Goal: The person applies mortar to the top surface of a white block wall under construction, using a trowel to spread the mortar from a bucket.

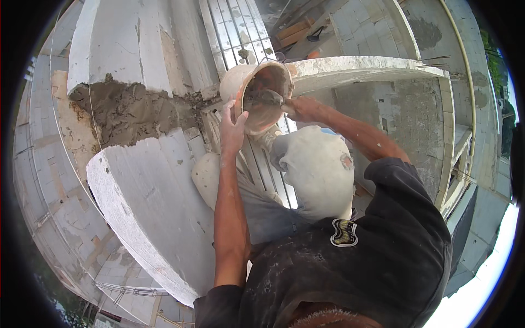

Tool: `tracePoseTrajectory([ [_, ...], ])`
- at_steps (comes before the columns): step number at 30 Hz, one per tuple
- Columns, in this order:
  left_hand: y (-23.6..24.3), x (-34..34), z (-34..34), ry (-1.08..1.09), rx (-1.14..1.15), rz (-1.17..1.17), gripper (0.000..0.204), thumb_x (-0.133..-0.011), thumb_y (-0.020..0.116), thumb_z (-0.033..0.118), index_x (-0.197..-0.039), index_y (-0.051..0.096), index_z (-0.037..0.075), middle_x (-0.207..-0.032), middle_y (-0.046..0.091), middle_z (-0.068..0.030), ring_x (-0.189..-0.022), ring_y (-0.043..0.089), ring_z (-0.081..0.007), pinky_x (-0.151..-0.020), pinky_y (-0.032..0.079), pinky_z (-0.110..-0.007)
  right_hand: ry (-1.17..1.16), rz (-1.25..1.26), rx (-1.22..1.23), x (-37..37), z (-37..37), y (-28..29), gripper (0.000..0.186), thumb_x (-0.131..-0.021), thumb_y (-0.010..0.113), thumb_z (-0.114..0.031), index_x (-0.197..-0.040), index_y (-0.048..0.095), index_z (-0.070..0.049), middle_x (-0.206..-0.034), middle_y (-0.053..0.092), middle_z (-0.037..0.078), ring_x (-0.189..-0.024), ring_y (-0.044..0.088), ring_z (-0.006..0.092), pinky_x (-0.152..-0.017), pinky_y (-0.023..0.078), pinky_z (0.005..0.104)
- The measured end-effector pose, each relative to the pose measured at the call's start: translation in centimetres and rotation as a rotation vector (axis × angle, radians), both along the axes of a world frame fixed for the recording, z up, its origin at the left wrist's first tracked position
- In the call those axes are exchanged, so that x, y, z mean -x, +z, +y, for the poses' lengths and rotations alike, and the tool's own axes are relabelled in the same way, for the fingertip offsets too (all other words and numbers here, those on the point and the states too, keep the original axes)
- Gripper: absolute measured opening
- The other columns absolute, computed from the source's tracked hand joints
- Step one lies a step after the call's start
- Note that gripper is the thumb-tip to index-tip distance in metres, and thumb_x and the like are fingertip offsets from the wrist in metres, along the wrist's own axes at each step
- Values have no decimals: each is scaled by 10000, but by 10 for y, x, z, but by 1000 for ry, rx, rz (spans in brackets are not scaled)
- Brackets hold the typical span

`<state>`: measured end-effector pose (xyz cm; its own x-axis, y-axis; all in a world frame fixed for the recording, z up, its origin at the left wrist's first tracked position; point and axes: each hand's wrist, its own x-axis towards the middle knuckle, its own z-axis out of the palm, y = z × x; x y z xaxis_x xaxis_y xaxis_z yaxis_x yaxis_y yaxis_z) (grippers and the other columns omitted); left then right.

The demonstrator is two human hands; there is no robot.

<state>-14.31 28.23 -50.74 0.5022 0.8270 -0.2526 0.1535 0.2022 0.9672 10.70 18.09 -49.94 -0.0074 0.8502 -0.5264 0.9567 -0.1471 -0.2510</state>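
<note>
My left hand (233, 128) grips the rim of a mortar-smeared plastic bucket (238, 82) and holds it tilted on its side. Inside the bucket's mouth my right hand (302, 108) holds a trowel (264, 98), whose blade lies in wet grey mortar. Just left of the bucket a patch of fresh mortar (131, 112) fills the gap between two white wall blocks (153, 191). My knees in dusty grey trousers (317, 164) are below the bucket.
An aluminium ladder (236, 27) runs beneath me, down to a floor far below with wooden boards (292, 31). A white concrete beam (361, 64) extends to the right. Block walls and open drops surround me on all sides.
</note>
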Motion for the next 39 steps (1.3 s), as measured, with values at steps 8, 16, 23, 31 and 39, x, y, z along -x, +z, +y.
tracePoseTrajectory([
  [8,2,4,4,-26,30,-21,489,-885,612,104,-1321,436,-29,-1511,361,-202,-1397,354,-276,-1148,294,-385,-185,703,-28,27,-18,-20,520,-867,668,-272,-1300,522,-24,-1112,648,206,-992,640,327,-854,497,413],
  [16,-7,-2,22,204,232,-32,517,-908,631,176,-1335,376,38,-1274,501,-106,-1142,526,-243,-971,502,-410,-622,1087,260,21,1,14,587,-907,664,-348,-1368,485,-30,-757,567,16,-610,549,104,-559,454,261],
  [23,-5,-22,14,494,666,-184,613,-959,601,205,-1435,220,141,-1410,412,-145,-1274,448,-329,-904,535,-540,-632,998,165,-17,48,131,510,-964,572,-401,-1335,501,-58,-685,521,0,-481,491,72,-438,429,217],
  [31,233,42,-99,96,220,-396,366,-1001,491,71,-1347,393,-3,-1238,596,-230,-916,687,-233,-746,572,-311,-653,1105,166,5,56,283,472,-976,537,-360,-1297,495,-17,-721,550,44,-457,505,91,-395,424,217],
  [39,361,213,-85,678,-531,170,487,-1029,460,284,-1428,332,35,-1209,571,-211,-972,639,-226,-756,560,-308,-751,1456,326,96,11,304,430,-994,537,-314,-1302,470,-21,-735,553,42,-456,492,85,-416,415,214],
])
